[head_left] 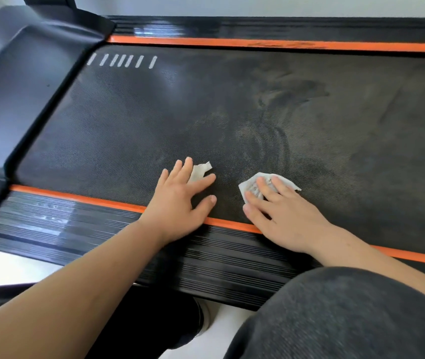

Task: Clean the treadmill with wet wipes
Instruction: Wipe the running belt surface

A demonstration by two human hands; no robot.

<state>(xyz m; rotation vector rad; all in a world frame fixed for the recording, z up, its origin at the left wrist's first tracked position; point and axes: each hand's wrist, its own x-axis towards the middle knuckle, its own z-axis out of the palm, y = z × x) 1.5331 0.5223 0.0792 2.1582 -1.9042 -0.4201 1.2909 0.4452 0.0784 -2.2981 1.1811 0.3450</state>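
belt: the black textured running belt (133, 120) of the treadmill stretches across your view, left to right. greyish dusty smears (291, 94) cover its right half, and a row of short white dashes (122, 60) sits near its far left corner.
left hand: your left hand (177, 203) lies flat on the belt close to its near edge, fingers straight and spread, clenching nothing. it presses down on a small crumpled white wet wipe (201, 170).
left wipe: it is on the belt under your fingers, and a ragged end sticks out past the fingertips.
right hand: your right hand (281, 216) is just beside the left and apart from it. it is also flat, with fingers stretched out over a second white wet wipe (251, 186), pressing it and not curled round it.
right wipe: it is spread on the belt beneath your fingers, greyed with dirt in the middle, its corners showing on both sides.
near edge: a thin orange stripe (89, 199) borders the belt, and both wrists cross it and the black ribbed side rail (232, 257).
far edge: a matching orange strip (232, 44) runs along the other side.
left end: a black plastic motor hood (25, 81) rises there.
foreground: your grey trouser knee (348, 307) is at the lower right, above a white floor (12, 265).
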